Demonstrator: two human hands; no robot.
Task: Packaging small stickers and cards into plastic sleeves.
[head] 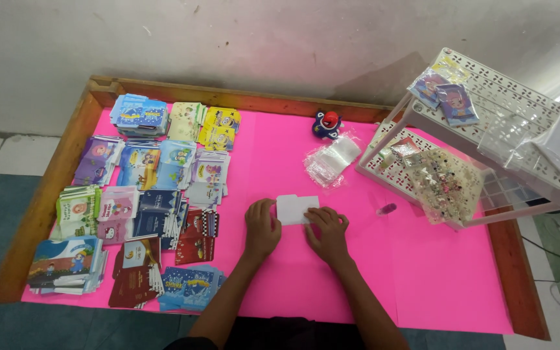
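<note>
Nearest us, our left hand and right hand lie on the bright pink paper sheet that covers the wooden-rimmed table; both hands press their fingertips on the small white folded paper envelope, which lies flat between them, the fingers curled down and pinning it rather than clenched around it.

We judge the envelope could skid on the smooth pink sheet if one hand pushes harder than the other, leaving a crooked crease; a sweeping left elbow could also topple the card stacks beside it.

Left of the envelope, stacks of small printed envelopes stand in rows; blue ones toward the far corner, yellow ones beside them, purple and green at the outer edge, dark red and navy nearer us.

Beyond the envelope lies a loose pile of clear plastic sleeves; behind that, a small red-and-blue toy figure.

Right of the envelope stands a white perforated plastic rack holding a bag of small trinkets and two packaged cartoon cards; a small pink tube lies at its foot.
</note>
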